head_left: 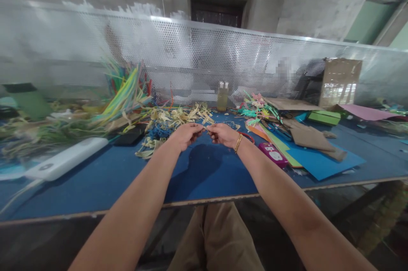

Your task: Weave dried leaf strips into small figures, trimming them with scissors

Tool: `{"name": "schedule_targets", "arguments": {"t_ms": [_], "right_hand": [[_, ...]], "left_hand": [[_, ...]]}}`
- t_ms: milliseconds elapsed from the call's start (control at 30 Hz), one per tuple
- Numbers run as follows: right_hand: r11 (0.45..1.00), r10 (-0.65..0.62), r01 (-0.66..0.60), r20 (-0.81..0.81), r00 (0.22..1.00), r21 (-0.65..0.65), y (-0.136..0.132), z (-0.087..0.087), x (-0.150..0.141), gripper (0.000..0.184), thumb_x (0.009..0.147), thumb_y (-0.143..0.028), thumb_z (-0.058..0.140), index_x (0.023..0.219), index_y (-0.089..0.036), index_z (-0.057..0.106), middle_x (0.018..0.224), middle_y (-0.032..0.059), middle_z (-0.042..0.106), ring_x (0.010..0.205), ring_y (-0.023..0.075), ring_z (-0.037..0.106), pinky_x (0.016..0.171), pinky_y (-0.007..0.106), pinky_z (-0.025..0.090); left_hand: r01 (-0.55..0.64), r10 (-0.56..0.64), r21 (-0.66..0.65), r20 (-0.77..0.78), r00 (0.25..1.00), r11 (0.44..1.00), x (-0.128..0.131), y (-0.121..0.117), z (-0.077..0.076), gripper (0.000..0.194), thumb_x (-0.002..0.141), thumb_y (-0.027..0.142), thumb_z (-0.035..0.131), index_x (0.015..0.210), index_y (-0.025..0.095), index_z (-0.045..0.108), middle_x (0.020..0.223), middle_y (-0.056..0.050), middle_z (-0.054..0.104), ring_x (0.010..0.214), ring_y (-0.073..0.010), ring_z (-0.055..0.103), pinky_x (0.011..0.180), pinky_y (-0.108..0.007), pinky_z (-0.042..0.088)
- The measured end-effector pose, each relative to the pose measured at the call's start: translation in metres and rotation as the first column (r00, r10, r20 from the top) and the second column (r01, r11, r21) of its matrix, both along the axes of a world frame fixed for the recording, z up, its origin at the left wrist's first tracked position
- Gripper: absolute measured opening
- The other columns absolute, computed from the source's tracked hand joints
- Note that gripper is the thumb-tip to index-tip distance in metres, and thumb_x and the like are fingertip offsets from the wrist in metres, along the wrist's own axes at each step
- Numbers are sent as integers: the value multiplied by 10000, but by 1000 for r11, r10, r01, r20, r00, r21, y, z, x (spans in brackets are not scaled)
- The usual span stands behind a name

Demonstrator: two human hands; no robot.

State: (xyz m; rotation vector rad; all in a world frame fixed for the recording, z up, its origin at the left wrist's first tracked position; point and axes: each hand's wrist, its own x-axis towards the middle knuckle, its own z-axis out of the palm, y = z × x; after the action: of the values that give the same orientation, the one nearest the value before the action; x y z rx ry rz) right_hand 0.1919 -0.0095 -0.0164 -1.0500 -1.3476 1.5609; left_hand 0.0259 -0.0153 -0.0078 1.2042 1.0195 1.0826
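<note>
Above the middle of the blue table, my left hand (188,135) and my right hand (222,135) meet almost fingertip to fingertip. Both are closed in a pinch. Whatever lies between the fingers is too small and blurred to name. A gold bracelet (238,143) circles my right wrist. Just beyond and left of my left hand lies a heap of pale, dry husk-like strips (178,114), with a tangle of blue strands (158,130) beside it. A red curved strand (247,136) is close to my right hand.
A white power strip (72,158) and a black flat object (130,135) lie left. Colourful straws (126,92) stand behind them. A bottle (222,97) stands at the back. Right are a purple box (272,154), blue paper (318,162) and brown card (310,137). A perforated metal screen (178,49) borders the table.
</note>
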Motion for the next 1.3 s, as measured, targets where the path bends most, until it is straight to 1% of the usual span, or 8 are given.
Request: {"name": "schedule_targets", "arguments": {"t_ms": [200, 400, 533, 733, 900, 1033, 1200, 1300], "right_hand": [[1000, 10, -10, 6, 1000, 23, -2, 0, 0, 212, 762, -341, 649, 722, -164, 538, 608, -43, 492, 469, 52, 416, 477, 208, 393], [999, -13, 11, 64, 998, 37, -1, 1, 0, 226, 667, -301, 728, 717, -156, 562, 620, -24, 542, 504, 59, 459, 499, 202, 400], [997, -24, 17, 104, 994, 69, -2, 2, -2, 246, 603, -274, 761, 713, -160, 573, 565, -41, 513, 485, 56, 438, 495, 198, 391], [995, -52, 40, 121, 991, 96, -3, 2, -4, 182, 622, -253, 718, 672, -172, 563, 534, -44, 494, 468, 58, 409, 469, 203, 361], [996, -23, 18, 63, 998, 88, -2, 1, -3, 158, 642, -245, 675, 633, -171, 536, 512, -47, 486, 451, 60, 404, 476, 213, 360], [999, -18, 18, -8, 1000, 44, -1, 1, -2, 181, 645, -249, 661, 597, -166, 507, 522, -40, 494, 432, 60, 404, 465, 223, 345], [999, -21, 18, -75, 997, -41, 0, 3, -1, 138, 681, -224, 603, 606, -154, 511, 545, -33, 492, 462, 66, 427, 476, 224, 355], [999, -14, 11, -84, 996, -43, 0, 4, -1, 111, 680, -214, 596, 626, -157, 517, 547, -35, 497, 469, 65, 423, 483, 219, 356]], "left_hand": [[-28, 28, 12, -25, 999, 1000, -1, 1, 0, 213, 598, 307, 727, 639, 156, 583, 540, 4, 546, 457, -74, 435, 452, -214, 281], [-38, 38, 3, -18, 999, 999, -1, 1, 1, 207, 605, 289, 722, 638, 160, 564, 542, 6, 547, 458, -75, 442, 460, -220, 285], [-34, 34, -6, -5, 999, 999, 0, -1, 2, 243, 567, 288, 753, 620, 163, 552, 533, 16, 536, 468, -75, 452, 463, -221, 283], [-10, 10, -18, -8, 1000, 1000, 1, -5, 6, 321, 462, 249, 818, 582, 162, 534, 504, 28, 514, 463, -75, 443, 452, -219, 270], [-33, 33, -34, 8, 999, 999, 0, -2, 4, 319, 443, 186, 818, 608, 161, 547, 512, 39, 516, 475, -78, 469, 462, -218, 290], [-34, 37, -50, 52, 998, 998, 0, 1, 2, 283, 463, 141, 798, 633, 151, 573, 535, 39, 527, 493, -73, 483, 481, -213, 324], [-48, 54, -63, 97, 994, 997, 1, 2, 1, 276, 463, 94, 779, 659, 142, 591, 544, 41, 529, 478, -58, 464, 472, -198, 327], [-36, 42, -63, 89, 995, 997, 0, 2, 2, 294, 462, 105, 786, 689, 142, 603, 550, 44, 527, 477, -53, 462, 470, -193, 324]]}}
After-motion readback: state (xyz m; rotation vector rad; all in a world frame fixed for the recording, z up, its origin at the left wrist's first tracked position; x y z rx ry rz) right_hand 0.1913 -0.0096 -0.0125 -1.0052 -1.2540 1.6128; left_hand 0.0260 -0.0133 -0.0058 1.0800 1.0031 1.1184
